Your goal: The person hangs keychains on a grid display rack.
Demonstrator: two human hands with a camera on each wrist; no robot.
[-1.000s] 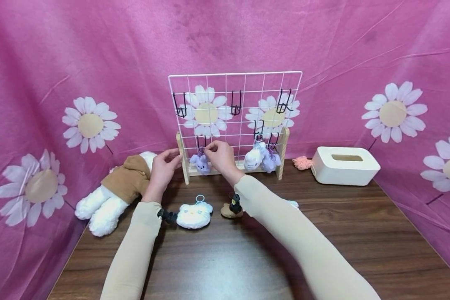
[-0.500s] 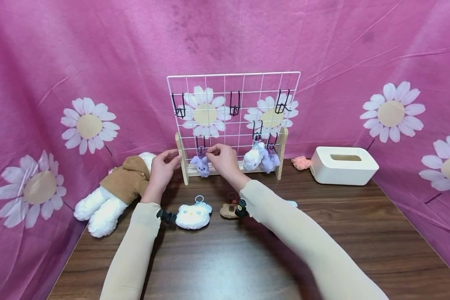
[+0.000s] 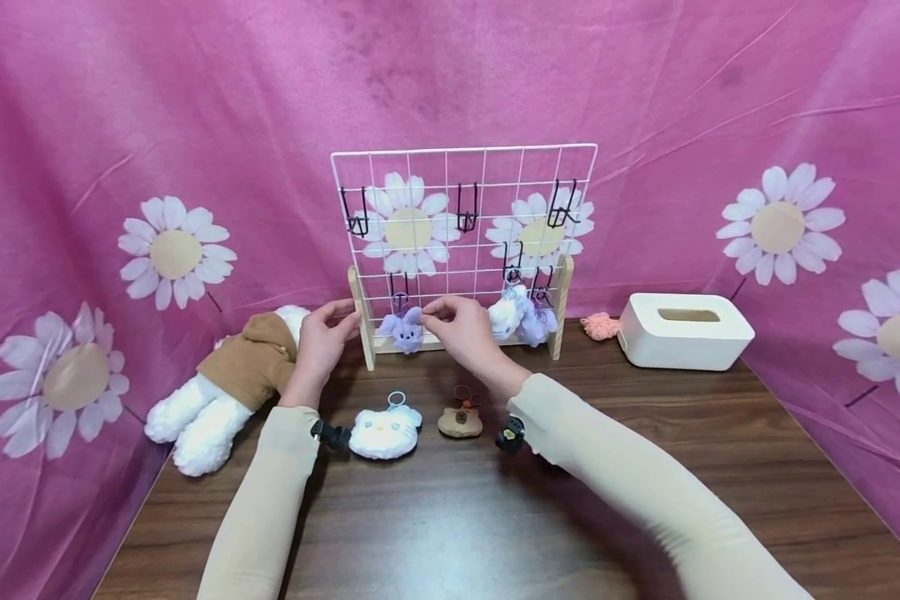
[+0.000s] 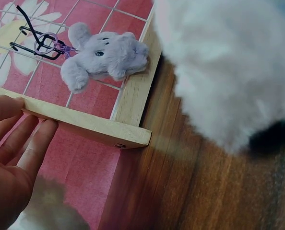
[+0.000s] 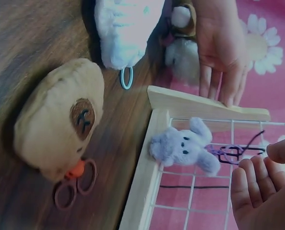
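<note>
A lilac plush keychain [image 3: 407,332] with long ears hangs by its purple ring on a black hook [image 4: 37,45] at the lower left of the white wire grid rack [image 3: 465,152]. My left hand [image 3: 326,335] holds the rack's left wooden post [image 4: 89,122], thumb at its edge and fingers along its outer side. Close to the plush's right, my right hand [image 3: 461,329] has loosely bent fingers; the right wrist view shows nothing between thumb and fingertips. On the table in front lie a white cat-face plush keychain [image 3: 384,433] and a brown plush keychain [image 5: 61,120] with brown rings.
White [image 3: 505,317] and purple plush keychains [image 3: 536,323] hang at the rack's lower right. Bare black hooks [image 3: 467,218] sit higher up. A white tissue box [image 3: 686,337] and pink yarn-like bundle [image 3: 600,326] stand right; a white stuffed toy in a brown top [image 3: 247,362] lies left.
My right hand has drawn back from the hook and ring, moving right and slightly down. The lilac plush has turned to face forward. My left hand stays at the post.
</note>
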